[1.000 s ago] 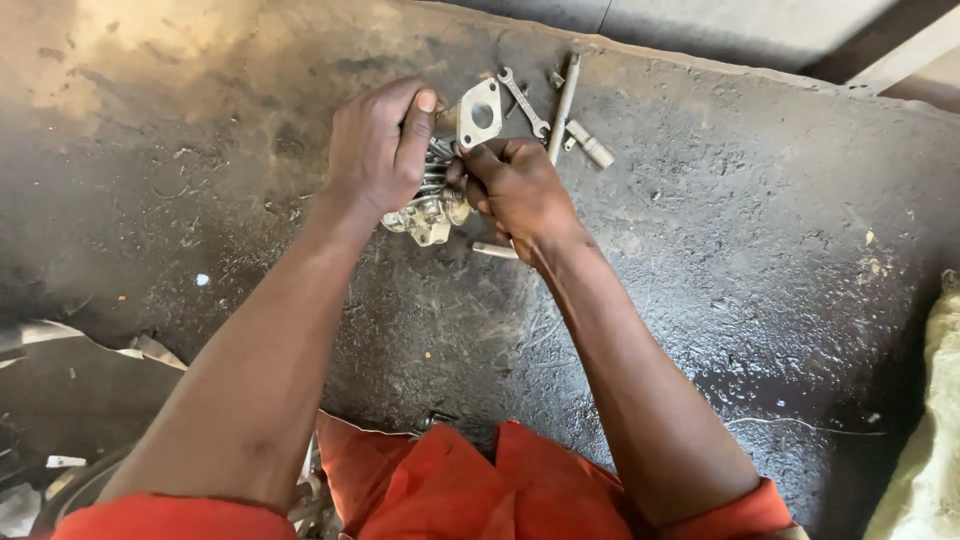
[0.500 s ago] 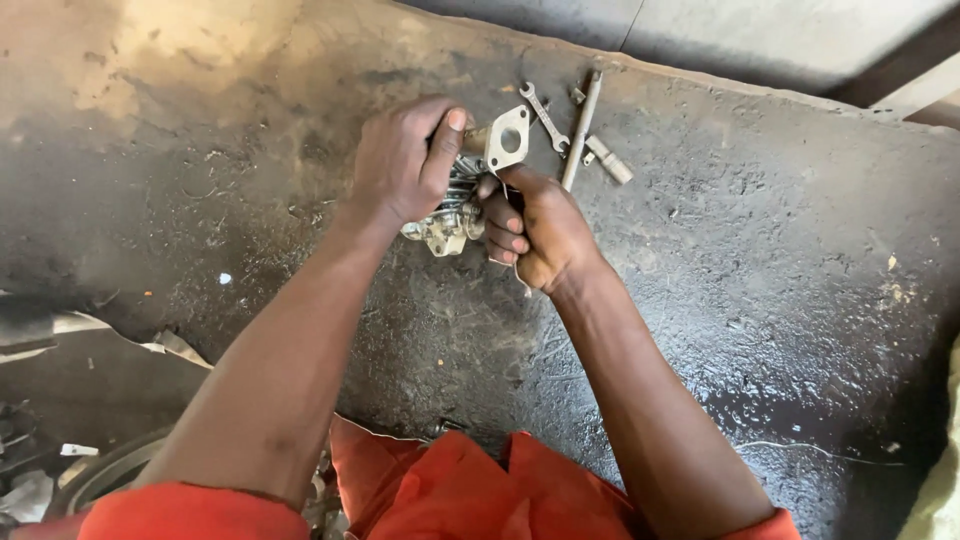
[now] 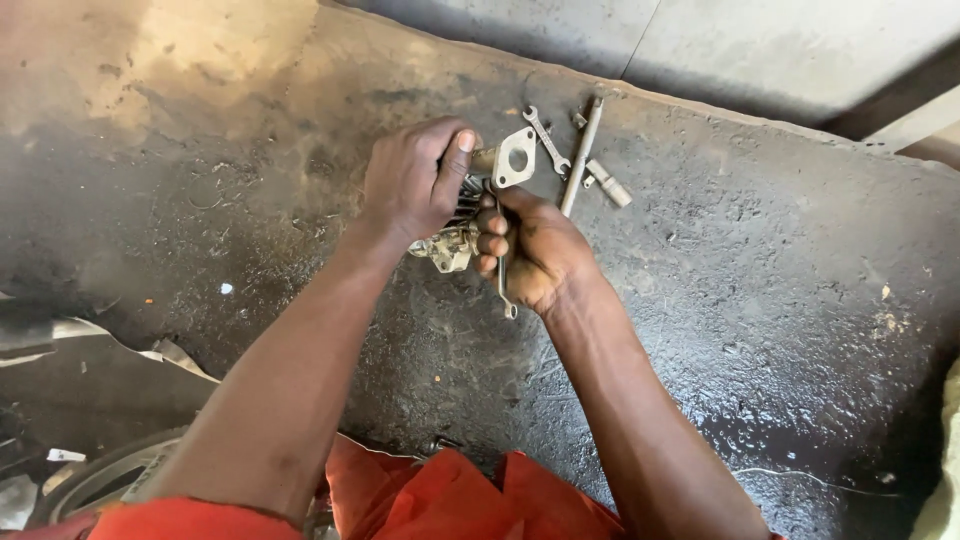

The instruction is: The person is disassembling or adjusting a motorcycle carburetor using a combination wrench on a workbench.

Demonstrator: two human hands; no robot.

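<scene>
My left hand (image 3: 410,185) grips a small grey metal engine part (image 3: 455,245) with a flat flange plate (image 3: 515,158) that has a round hole, held a little above an oily dark floor. My right hand (image 3: 535,250) is closed around a thin spanner (image 3: 503,290) whose lower end pokes out below the fist; its upper end meets the part between my hands, hidden by the fingers. Both forearms reach out from orange sleeves at the bottom.
On the floor just beyond my hands lie a small spanner (image 3: 547,140), a long metal rod tool (image 3: 582,155) and a short cylindrical socket piece (image 3: 609,184). A pale concrete wall runs along the top right. Scrap sheet and a tyre edge (image 3: 90,480) sit at the bottom left.
Both hands have shifted slightly with the part, which is now raised and turned so the flange faces up. The right hand has closed into a fist on the spanner.
</scene>
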